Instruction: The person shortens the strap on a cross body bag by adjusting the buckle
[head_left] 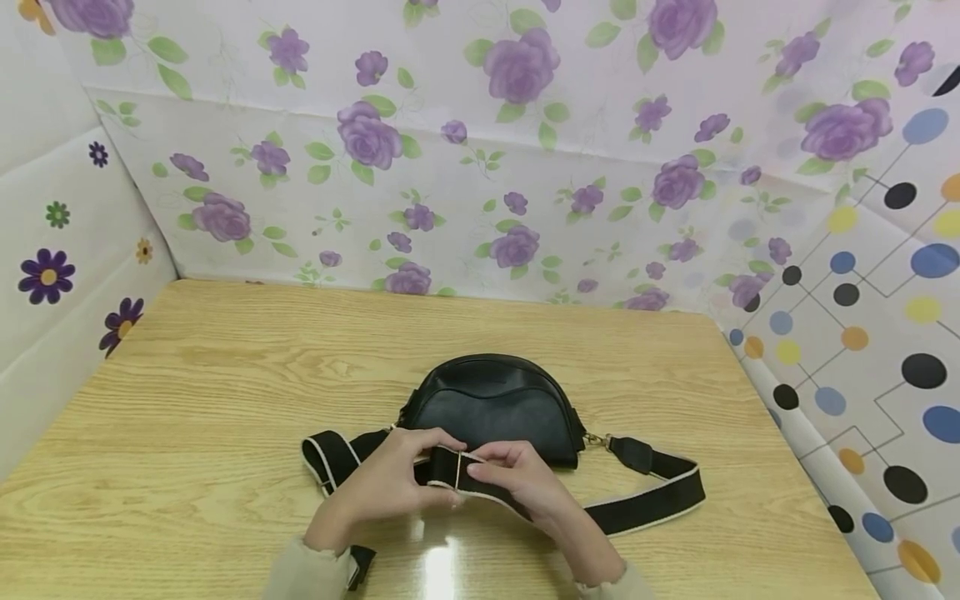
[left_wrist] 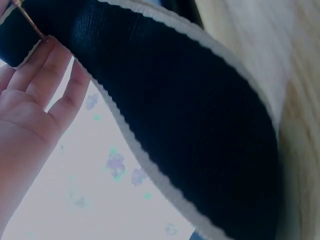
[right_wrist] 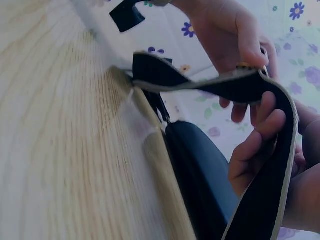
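A black half-moon shoulder bag (head_left: 487,421) lies on the table with its wide black, white-edged strap (head_left: 647,510) attached. In front of the bag, my left hand (head_left: 386,479) holds the strap by a thin metal slider buckle (head_left: 458,471), thumb below and fingers above. Just right of the buckle, my right hand (head_left: 525,482) pinches the strap between thumb and fingers. The right wrist view shows the strap (right_wrist: 265,200) running past the right hand's curled fingers (right_wrist: 270,122). In the left wrist view the twisted strap (left_wrist: 175,100) fills the middle and hides much behind it.
The wooden table (head_left: 225,400) meets a floral cloth wall (head_left: 450,183) at the back and a dotted cloth (head_left: 855,337) at the right. A gold clasp (head_left: 595,439) joins strap to bag. A black strap end (head_left: 362,567) lies by the left sleeve.
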